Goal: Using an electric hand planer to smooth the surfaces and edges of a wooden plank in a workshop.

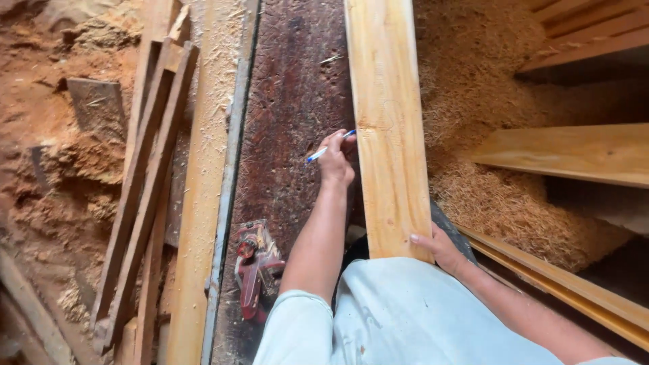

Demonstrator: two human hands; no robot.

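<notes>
Your left hand (336, 159) pinches one blue pen (329, 145) in its fingers, tip at the left edge of the single pale plank (387, 128) lying lengthwise on the dark surface (291, 108). Your right hand (439, 249) presses the plank's near end, fingers flat and spread. Keep that pressure steady so the mark lands true. One red power tool (257, 269) rests beside your left elbow.

Dark workbench (291, 101) (plank (385, 122), planer (257, 267))
</notes>
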